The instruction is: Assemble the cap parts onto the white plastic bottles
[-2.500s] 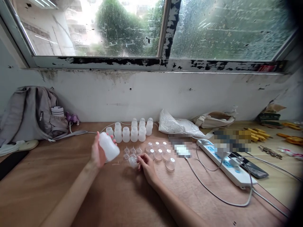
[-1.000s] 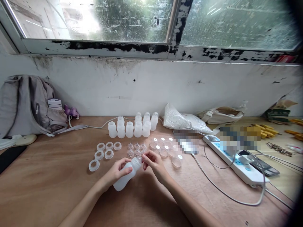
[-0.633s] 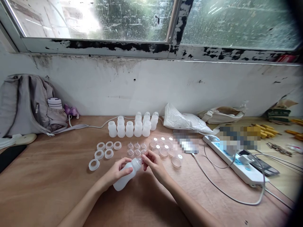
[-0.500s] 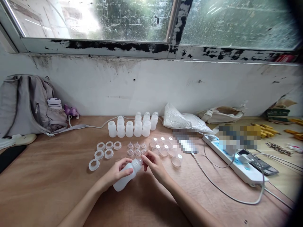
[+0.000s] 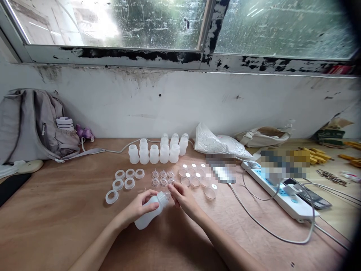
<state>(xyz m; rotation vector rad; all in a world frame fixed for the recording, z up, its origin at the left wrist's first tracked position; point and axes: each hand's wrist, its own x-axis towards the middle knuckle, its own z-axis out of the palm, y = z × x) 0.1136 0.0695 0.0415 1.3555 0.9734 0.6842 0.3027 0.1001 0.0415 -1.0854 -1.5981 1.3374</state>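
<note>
My left hand [image 5: 145, 205] is wrapped round a frosted white baby bottle [image 5: 149, 217], tilted with its neck up toward the right. At the bottle's mouth sits a clear bottle nipple [image 5: 167, 195], pinched by the fingertips of my right hand [image 5: 180, 195]; the fingers partly cover it. Just beyond the hands, more clear nipples [image 5: 155, 182] stand in two rows. Several white collar rings [image 5: 112, 197] lie to the left. Clear round caps [image 5: 210, 193] lie to the right of the nipples.
White bottles [image 5: 154, 154] stand in rows at the back, some with clear tops. A grey backpack [image 5: 31, 124] is at the left. On the right are a silvery bag [image 5: 210, 141], a blurred phone on a cable, and a power strip [image 5: 296, 210] with looping cords.
The bottle's neck and my right hand have dipped slightly, the right fingers staying at the nipple. The rest of the table looks the same.
</note>
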